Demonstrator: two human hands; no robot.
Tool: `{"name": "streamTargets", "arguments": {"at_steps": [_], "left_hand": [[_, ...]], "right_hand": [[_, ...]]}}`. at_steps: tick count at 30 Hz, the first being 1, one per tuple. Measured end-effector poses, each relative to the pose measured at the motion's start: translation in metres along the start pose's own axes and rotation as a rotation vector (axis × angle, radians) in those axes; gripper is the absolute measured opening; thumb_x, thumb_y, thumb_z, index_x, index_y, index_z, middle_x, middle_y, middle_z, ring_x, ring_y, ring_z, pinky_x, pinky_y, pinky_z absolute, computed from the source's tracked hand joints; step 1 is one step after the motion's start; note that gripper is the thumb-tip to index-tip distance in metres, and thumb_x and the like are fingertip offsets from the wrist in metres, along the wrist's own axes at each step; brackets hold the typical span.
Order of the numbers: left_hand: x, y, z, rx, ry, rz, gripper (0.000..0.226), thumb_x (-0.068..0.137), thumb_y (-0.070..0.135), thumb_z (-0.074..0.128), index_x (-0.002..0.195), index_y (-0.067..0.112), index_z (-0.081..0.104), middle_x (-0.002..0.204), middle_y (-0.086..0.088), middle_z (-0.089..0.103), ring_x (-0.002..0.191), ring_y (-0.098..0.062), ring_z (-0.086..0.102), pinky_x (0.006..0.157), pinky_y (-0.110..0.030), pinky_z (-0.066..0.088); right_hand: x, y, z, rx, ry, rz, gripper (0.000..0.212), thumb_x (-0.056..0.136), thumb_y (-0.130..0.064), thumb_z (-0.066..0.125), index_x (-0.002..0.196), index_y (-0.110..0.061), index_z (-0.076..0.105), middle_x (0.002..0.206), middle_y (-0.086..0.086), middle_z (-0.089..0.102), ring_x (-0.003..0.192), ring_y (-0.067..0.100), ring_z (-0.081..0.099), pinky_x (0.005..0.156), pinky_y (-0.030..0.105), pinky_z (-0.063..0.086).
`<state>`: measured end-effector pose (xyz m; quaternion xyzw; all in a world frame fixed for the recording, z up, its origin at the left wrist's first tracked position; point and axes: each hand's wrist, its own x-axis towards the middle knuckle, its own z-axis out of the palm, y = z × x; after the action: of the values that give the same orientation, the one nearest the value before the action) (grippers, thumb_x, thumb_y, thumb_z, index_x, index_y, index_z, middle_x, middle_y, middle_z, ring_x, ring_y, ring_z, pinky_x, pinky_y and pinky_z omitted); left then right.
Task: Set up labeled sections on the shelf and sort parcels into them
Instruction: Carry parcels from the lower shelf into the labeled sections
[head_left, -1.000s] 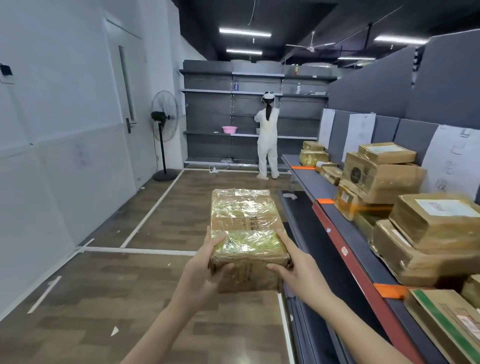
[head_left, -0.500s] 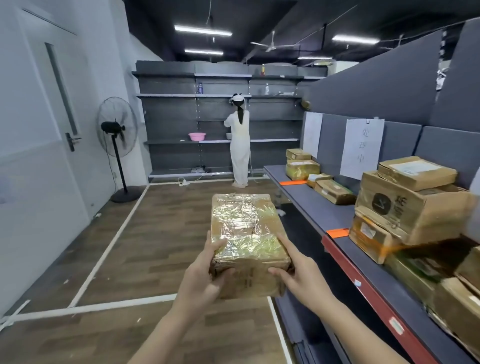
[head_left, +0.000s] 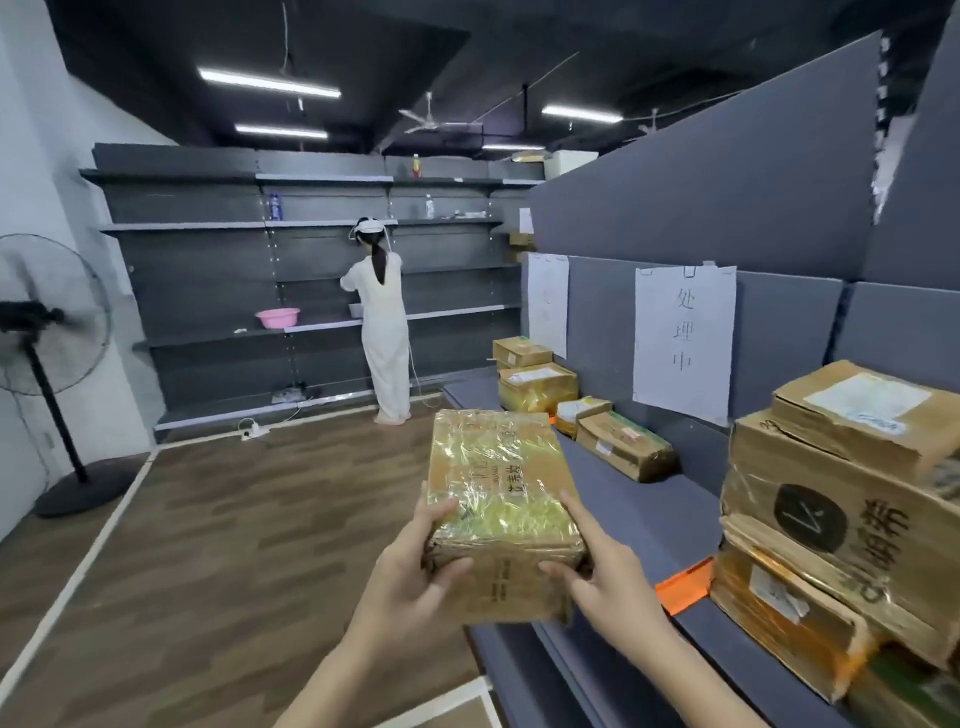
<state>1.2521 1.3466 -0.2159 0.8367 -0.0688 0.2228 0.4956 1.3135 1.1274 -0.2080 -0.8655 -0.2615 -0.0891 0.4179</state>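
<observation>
Both left hand (head_left: 410, 582) and right hand (head_left: 605, 582) clasp my taped parcel (head_left: 501, 499) by the shelf (head_left: 649, 514) edge; floor (head_left: 234, 545) open leftward; stacked boxes (head_left: 852, 499) now nearer.

Your left hand (head_left: 410, 577) and right hand (head_left: 608, 582) grip the near end of a tape-wrapped cardboard parcel (head_left: 501, 499), one hand on each side, held off the floor. The grey shelf (head_left: 649, 499) runs along your right. It carries a stack of parcels (head_left: 841, 519) close by, with an orange tab (head_left: 683, 584) on the front edge just beside it. Four smaller parcels (head_left: 623, 447) lie farther along. A handwritten paper label (head_left: 684, 338) hangs on the back panel. A second person (head_left: 382, 332) stands at the far shelving.
</observation>
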Motion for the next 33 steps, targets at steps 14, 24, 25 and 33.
{"name": "streamTargets", "arguments": {"at_steps": [14, 24, 25, 33], "left_hand": [[0.237, -0.079, 0.065, -0.043, -0.289, 0.161, 0.057, 0.085, 0.015, 0.068, 0.123, 0.047, 0.041, 0.149, 0.007, 0.037, 0.136, 0.003, 0.03, 0.097, 0.002, 0.024], [0.35, -0.106, 0.082, -0.235, -0.582, 0.234, 0.08, 0.077, 0.034, 0.074, 0.13, 0.058, 0.019, 0.117, 0.058, 0.032, 0.111, 0.032, 0.031, 0.098, -0.006, 0.029], [0.359, -0.109, 0.083, -0.269, -0.609, 0.237, 0.081, 0.074, 0.039, 0.073, 0.133, 0.054, 0.019, 0.117, 0.059, 0.033, 0.112, 0.031, 0.032, 0.098, -0.005, 0.029], [0.386, -0.132, 0.086, -0.361, -0.74, 0.24, 0.089, 0.067, 0.044, 0.076, 0.136, 0.055, 0.02, 0.148, 0.028, 0.023, 0.131, 0.014, 0.026, 0.109, -0.023, 0.03]], "right_hand": [[0.153, 0.077, -0.017, -0.214, 0.158, 0.328, 0.082, 0.086, -0.01, 0.056, 0.146, -0.045, 0.011, 0.083, -0.006, 0.061, 0.062, 0.006, 0.05, 0.058, 0.023, 0.042], [0.197, 0.074, 0.005, -0.154, 0.467, 0.568, 0.074, 0.089, -0.003, 0.053, 0.143, -0.04, 0.019, 0.07, 0.0, 0.068, 0.043, 0.006, 0.043, 0.044, 0.015, 0.03], [0.2, 0.074, 0.009, -0.136, 0.511, 0.586, 0.073, 0.09, -0.005, 0.054, 0.144, -0.039, 0.02, 0.078, 0.007, 0.072, 0.041, 0.006, 0.041, 0.044, 0.015, 0.03], [0.214, 0.057, 0.035, 0.015, 0.913, 0.619, 0.06, 0.085, -0.01, 0.067, 0.134, -0.03, 0.039, 0.11, -0.032, 0.045, 0.091, -0.031, 0.044, 0.072, -0.004, 0.036]]}}
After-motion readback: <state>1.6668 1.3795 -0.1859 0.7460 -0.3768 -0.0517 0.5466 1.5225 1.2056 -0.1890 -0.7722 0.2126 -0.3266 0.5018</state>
